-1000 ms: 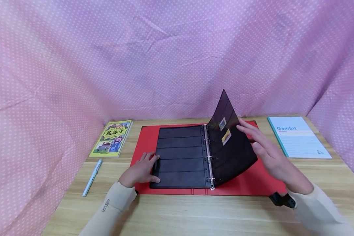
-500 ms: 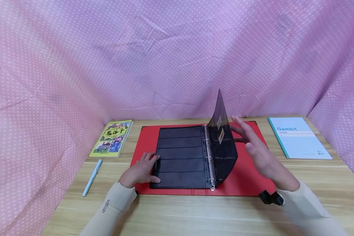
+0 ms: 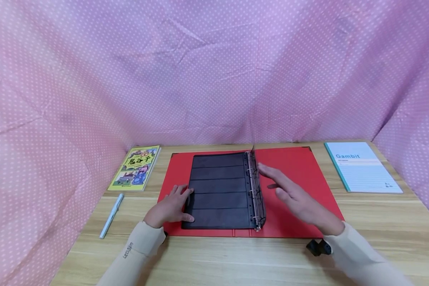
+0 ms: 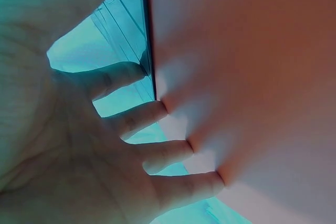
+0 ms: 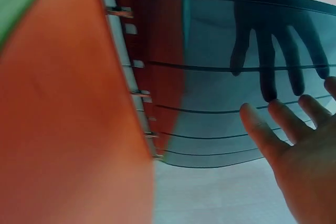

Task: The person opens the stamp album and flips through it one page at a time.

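A red binder [image 3: 289, 159] lies spread on the table, black pocket sheets [image 3: 219, 186] flat on its left half. One dark see-through pocket sheet [image 5: 220, 87] stands nearly upright at the metal rings [image 3: 253, 192], edge-on in the head view. My right hand [image 3: 300, 200], fingers extended, is just right of that sheet; in the right wrist view the hand [image 5: 310, 145] faces it, and contact cannot be told. The left hand [image 3: 171, 206] rests with spread fingers on the left edge of the flat sheets and the red cover; the left wrist view shows this hand [image 4: 89, 140] with fingertips against the cover.
On the wooden table [image 3: 214, 258], a yellow illustrated book [image 3: 136, 169] lies at the back left, with a light blue pen [image 3: 111, 215] in front of it. A white and teal notebook [image 3: 362, 167] is at the back right. Pink dotted cloth [image 3: 214, 71] hangs behind.
The raised sheet has swung leftward from a rightward lean to nearly upright, and the right hand has moved left along with it. My left hand has stayed in place.
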The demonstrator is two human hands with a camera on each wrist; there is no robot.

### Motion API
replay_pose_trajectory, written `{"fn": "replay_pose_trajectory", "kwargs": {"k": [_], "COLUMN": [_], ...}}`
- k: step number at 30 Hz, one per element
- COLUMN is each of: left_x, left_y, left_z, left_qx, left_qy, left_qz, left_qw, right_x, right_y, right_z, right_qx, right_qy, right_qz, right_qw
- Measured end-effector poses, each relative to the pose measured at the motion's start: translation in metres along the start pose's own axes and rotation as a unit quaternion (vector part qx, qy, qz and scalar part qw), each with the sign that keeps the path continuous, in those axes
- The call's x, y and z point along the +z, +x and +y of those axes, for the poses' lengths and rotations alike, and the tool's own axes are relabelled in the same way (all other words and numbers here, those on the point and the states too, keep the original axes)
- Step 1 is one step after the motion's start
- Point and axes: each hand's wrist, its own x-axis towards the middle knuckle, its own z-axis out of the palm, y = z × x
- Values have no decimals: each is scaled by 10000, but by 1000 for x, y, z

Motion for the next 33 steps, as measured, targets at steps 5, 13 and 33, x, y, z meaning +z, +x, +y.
{"fn": "replay_pose_trajectory", "kwargs": {"k": [5, 13, 33], "left_x": [1, 2, -14], "left_y": [0, 0, 9], "left_z": [0, -3, -25], "left_qx": [40, 145, 96], "left_qy": [-11, -26, -1496], "left_qz": [8, 60, 264], "left_qw": [10000, 9999, 9883], "right_x": [11, 23, 36], "right_y": [-11, -20, -8], "right_z": [14, 31, 19], "right_qx": [950, 1417, 1529], "right_qy": [-282, -907, -1683], "right_qz": [-513, -1092, -1594], "right_qw": [9937, 9797, 9607]}}
